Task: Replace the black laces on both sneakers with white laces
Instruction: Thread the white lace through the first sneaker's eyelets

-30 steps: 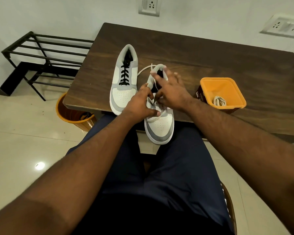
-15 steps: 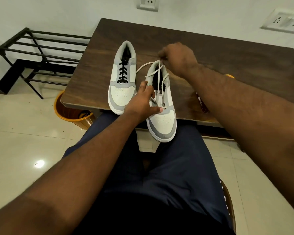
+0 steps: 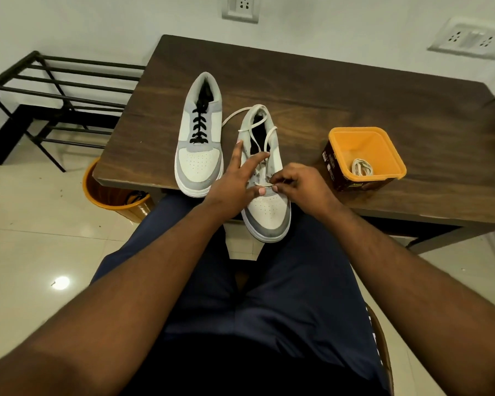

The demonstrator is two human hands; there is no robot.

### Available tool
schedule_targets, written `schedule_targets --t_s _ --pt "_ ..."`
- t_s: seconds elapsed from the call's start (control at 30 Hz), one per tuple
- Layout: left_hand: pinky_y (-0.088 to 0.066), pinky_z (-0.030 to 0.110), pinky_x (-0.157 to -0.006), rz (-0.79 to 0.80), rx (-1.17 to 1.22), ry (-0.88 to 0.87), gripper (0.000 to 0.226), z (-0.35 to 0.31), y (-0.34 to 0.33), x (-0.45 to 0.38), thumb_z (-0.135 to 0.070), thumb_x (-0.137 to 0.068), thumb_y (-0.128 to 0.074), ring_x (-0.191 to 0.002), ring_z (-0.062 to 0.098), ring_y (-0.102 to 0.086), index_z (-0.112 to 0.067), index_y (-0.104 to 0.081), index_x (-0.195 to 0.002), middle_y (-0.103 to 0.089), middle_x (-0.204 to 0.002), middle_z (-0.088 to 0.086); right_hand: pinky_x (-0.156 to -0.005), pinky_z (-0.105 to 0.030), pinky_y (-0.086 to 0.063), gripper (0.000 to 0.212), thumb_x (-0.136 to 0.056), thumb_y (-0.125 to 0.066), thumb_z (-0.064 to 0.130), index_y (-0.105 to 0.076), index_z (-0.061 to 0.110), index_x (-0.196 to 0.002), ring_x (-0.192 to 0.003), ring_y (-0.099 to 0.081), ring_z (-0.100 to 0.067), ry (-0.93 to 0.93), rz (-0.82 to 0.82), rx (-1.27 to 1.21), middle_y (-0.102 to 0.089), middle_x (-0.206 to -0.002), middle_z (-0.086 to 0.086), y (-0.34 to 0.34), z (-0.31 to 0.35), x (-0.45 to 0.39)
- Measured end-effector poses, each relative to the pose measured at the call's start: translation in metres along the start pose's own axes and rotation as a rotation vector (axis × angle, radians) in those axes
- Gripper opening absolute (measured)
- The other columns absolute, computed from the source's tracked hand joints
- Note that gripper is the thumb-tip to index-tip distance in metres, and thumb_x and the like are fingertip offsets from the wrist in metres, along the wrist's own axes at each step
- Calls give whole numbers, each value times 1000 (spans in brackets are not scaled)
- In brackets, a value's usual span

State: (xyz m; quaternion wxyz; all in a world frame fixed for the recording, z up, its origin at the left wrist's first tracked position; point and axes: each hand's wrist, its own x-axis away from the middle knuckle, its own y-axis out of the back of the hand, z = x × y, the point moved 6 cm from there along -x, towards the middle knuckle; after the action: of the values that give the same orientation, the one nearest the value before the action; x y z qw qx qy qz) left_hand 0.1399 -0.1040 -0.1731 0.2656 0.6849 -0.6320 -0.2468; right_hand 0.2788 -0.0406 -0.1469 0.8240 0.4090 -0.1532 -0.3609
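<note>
We cannot tell how the white lace (image 3: 265,144) runs through the right sneaker (image 3: 266,178) eyelets beneath our hands, and the orange bin (image 3: 109,192) sits half hidden under the table (image 3: 326,90).

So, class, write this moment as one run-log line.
left hand: steadies right sneaker | right hand: pinches white lace | left sneaker: black laces on | spare lace: in tub

Dark wood-grain tabletop (image 3: 340,90) stands against a pale wall (image 3: 97,21) fitted with two socket plates (image 3: 241,7). Black metal rack (image 3: 60,92) stands left. Glossy light floor tiles (image 3: 26,224) reflect one lamp spot (image 3: 61,282).
</note>
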Motion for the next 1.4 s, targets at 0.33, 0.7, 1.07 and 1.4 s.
schedule_targets --t_s 0.33,0.7,1.07,1.4 --pt "-52 47 -91 61 -236 8 71 6 -8 -4 -29 -93 -63 -126 27 -53 -52 -23 -148 31 -158 -4 -87 -29 -35 8 -96 -52 18 -54 20 -88 -102 -41 -17 -49 325 240 -48 -101 0 -14 12 0" --pt "-46 46 -103 69 -79 -7 93 4 -2 -7 -19 -88 -70 -143 29 -32 -45 -9 -153 22 -161 -1 -72 -17 -51 5 -90 -64 5 -68 7 -92 -76 -64 -6 -198 81 -390 -68 -85 -8 -9 19 6" --pt "-45 36 -96 -134 10 71 63 -3 14 0 -20 -72 -84 -134 24 -44 -15 -44 -120 -12 -163 2 -110 -48 -25 19 -89 -63 40 -74 28 -98 -139 -25 -26 -79 33 461 -37 -148 -1 6 39 -63" --pt "-50 36 -87 -120 22 66 61 -2 13 -3 -19 -69 -86 -111 23 -57 -20 -41 -110 -40 -149 9 -116 -61 -7 18 -95 -51 27 -68 21 -99 -148 -1 -36 -232 46 513 -20 -158 -7 -17 34 -70"
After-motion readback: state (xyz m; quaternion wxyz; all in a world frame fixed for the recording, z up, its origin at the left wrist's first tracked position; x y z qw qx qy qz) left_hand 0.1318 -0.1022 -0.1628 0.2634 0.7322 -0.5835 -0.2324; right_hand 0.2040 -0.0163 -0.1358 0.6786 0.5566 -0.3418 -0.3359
